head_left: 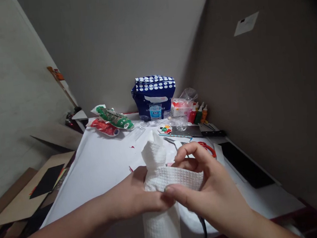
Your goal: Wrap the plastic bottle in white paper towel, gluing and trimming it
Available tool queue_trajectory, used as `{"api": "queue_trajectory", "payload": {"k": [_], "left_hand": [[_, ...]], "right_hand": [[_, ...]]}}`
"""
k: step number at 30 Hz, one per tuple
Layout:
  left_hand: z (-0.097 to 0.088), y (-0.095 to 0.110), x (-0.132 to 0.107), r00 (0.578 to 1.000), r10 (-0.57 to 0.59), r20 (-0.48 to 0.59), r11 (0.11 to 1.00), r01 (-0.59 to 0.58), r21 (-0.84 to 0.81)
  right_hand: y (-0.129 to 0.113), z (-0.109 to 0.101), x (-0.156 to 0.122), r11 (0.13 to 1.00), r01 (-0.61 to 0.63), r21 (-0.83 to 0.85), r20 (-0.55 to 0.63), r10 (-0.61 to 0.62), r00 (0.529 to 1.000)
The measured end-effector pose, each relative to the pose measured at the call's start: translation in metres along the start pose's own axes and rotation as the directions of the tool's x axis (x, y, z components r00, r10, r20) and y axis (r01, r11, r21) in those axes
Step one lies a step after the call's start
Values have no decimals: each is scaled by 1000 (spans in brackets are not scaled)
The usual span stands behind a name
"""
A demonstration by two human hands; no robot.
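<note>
Holding towel point(162, 222) over near table point(101, 168) edge.
Clasping it in closed left hand point(137, 195); pinching its band with right hand point(209, 192) thumb and forefinger.

Surface: white-covered table point(102, 175), running under and beyond the left hand point(137, 196) and right hand point(209, 188).
Far beyond both hands: blue plastic bag with white dots point(154, 93), with a clear plastic cup with a blue label point(155, 113) just in front.
Beyond the left hand: crumpled green and red packets point(111, 121).
Beyond the right hand: red, green and orange paint bottles point(198, 114); small round paint palette point(164, 129); red-handled scissors point(207, 147), the nearest of these.
Right of the right hand: flat black rectangular slab point(245, 165).
</note>
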State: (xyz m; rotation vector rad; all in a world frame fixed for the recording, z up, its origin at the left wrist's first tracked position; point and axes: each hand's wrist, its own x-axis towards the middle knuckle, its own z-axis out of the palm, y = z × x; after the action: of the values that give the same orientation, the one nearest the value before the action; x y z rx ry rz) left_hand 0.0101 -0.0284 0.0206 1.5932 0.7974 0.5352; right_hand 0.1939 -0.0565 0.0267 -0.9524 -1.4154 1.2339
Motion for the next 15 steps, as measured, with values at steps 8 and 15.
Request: {"api": "queue_trajectory", "payload": {"k": [8, 15], "left_hand": [[5, 2, 0, 987, 107, 117, 977, -82, -197], [7, -2, 0, 996, 82, 40, 995, -79, -65]], "right_hand": [[1, -2, -1, 962, -130, 240, 121, 103, 987], [-1, -2, -2, 982, -53, 179, 111, 33, 993]]}}
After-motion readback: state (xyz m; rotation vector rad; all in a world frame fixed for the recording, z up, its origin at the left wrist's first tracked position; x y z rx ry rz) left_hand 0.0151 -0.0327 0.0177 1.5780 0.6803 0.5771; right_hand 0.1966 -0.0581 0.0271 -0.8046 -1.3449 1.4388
